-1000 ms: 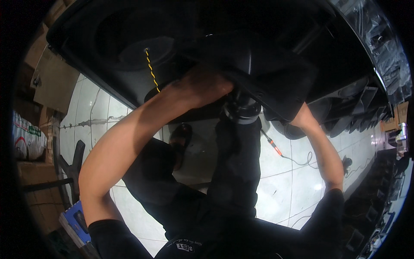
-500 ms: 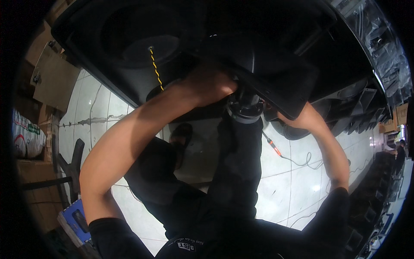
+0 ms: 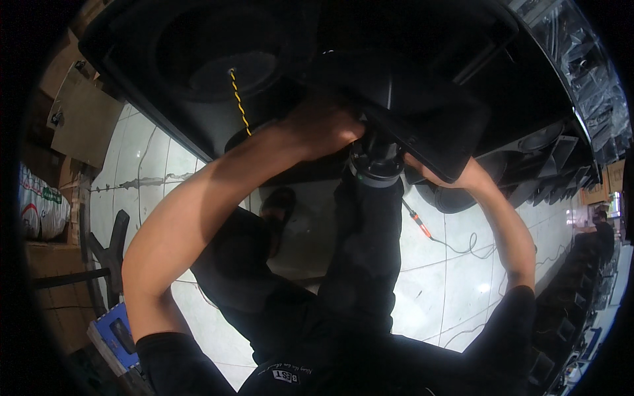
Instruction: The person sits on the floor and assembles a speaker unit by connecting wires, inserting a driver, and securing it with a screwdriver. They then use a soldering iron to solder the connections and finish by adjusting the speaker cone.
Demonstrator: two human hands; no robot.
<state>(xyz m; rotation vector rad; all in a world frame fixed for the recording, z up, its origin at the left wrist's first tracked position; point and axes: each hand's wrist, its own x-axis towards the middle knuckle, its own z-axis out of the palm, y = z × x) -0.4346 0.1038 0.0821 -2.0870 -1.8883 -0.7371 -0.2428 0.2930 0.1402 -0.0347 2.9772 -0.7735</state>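
A big black speaker cabinet (image 3: pixel 198 59) with a round opening fills the top of the view, and a yellow-and-black twisted wire (image 3: pixel 238 99) hangs from it. In front of it is a black speaker driver (image 3: pixel 422 112) with a round magnet (image 3: pixel 376 165) on its underside. My left hand (image 3: pixel 323 125) is closed on the driver's edge just left of the magnet. My right hand (image 3: pixel 465 177) reaches under the driver's lower right corner. Only its wrist and the heel of the hand show, and the fingers are hidden behind the frame.
On the white tiled floor lies an orange-handled tool (image 3: pixel 419 224) with a trailing cable. My legs in dark trousers and a sandalled foot (image 3: pixel 277 204) are below. A row of black speakers (image 3: pixel 555 158) stands at the right. Left: a cardboard sheet (image 3: pixel 79 119), a sack (image 3: pixel 39 211), a blue box (image 3: pixel 112 330).
The driver and both hands have shifted slightly to the right against the cabinet. Neither hand has changed its hold.
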